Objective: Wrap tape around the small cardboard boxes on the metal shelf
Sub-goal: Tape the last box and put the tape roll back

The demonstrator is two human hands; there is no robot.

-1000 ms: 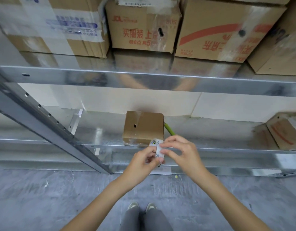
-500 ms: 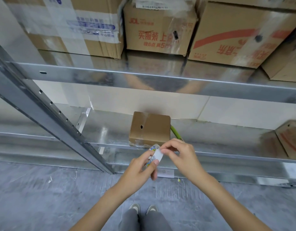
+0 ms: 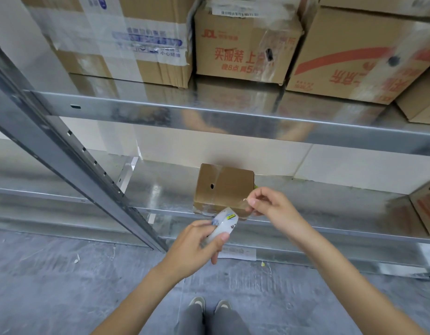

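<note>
A small brown cardboard box [image 3: 223,187] with a round hole in its front stands at the front edge of the lower metal shelf [image 3: 160,189]. Just below and in front of it, my left hand [image 3: 197,247] grips a roll of clear tape [image 3: 224,223]. My right hand [image 3: 269,204] pinches the free end of the clear tape, pulled up and to the right, beside the box's lower right corner. A thin clear strip runs between the roll and my right fingers. A green object peeks out behind the box's right side.
Large cardboard boxes [image 3: 243,44] fill the upper shelf [image 3: 209,114]. Another small box [image 3: 426,209] sits at the lower shelf's far right. A slanted metal upright [image 3: 71,163] crosses the left side. A paper slip [image 3: 238,252] lies on the grey floor under the shelf.
My hands, close together on the roll before, have drawn apart. The right hand moved up and right with the tape end; the left hand dropped slightly with the roll.
</note>
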